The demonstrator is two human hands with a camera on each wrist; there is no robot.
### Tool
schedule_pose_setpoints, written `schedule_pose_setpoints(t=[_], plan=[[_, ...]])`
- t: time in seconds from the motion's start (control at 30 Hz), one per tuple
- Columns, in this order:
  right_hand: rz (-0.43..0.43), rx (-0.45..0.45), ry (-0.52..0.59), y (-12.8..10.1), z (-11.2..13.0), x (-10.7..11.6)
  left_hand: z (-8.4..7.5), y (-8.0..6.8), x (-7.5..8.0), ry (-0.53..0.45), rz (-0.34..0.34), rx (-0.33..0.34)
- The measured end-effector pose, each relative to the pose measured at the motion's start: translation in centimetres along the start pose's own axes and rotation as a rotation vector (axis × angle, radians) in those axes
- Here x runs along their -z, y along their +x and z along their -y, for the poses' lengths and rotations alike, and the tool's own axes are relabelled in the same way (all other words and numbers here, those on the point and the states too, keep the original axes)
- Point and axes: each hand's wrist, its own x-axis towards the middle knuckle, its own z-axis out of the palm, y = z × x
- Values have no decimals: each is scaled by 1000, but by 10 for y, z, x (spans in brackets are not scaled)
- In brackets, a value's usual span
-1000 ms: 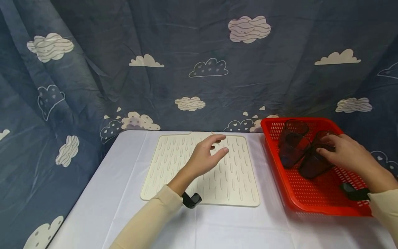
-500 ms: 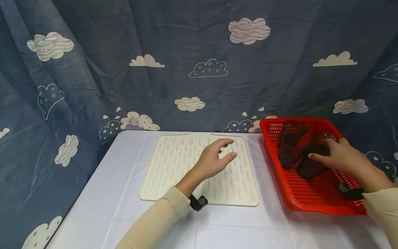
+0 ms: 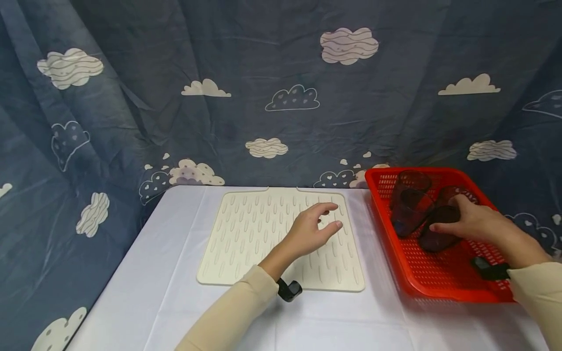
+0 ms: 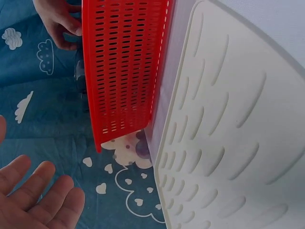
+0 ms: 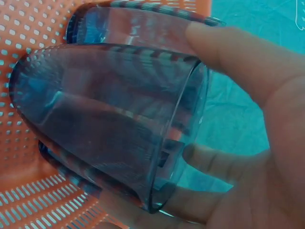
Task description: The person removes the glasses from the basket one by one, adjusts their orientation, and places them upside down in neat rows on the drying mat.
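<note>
Several dark tinted drinking glasses stand close together in a red plastic basket [image 3: 408, 273] on the right. My right hand [image 3: 478, 224] is at the front glass [image 3: 434, 240], with its thumb on the near side and fingers round the far side of the rim. In the right wrist view this glass [image 5: 105, 105] leans with its mouth toward the palm, and another glass [image 5: 138, 21] shows behind it. My left hand [image 3: 309, 231] hovers over a cream ridged drying mat [image 3: 246, 243], holding nothing, its fingers loosely bent and its thumb apart.
A white cloth covers the table [image 3: 167, 312], with the mat lying left of the basket. Behind both hangs a dark blue curtain [image 3: 237, 126] with a cloud print. The basket's perforated wall [image 4: 124, 71] rises beyond the mat in the left wrist view.
My right hand has shifted left and closed in around the front glass's rim. My left hand has drifted right and slightly nearer over the mat.
</note>
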Motion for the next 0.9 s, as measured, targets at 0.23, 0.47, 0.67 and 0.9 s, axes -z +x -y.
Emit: schedule_pose_setpoints(t=[0.23, 0.47, 0.67, 0.9], plan=[[14, 33, 33, 4, 2, -6, -1, 1, -2, 18, 15, 13], [-36, 20, 26, 5, 0, -8, 0, -1, -7, 53, 10, -4], [-26, 26, 25, 3, -5, -8, 1, -3, -11, 39, 26, 13], [-65, 27, -7, -6, -12, -5, -4, -2, -14, 36, 52, 17]])
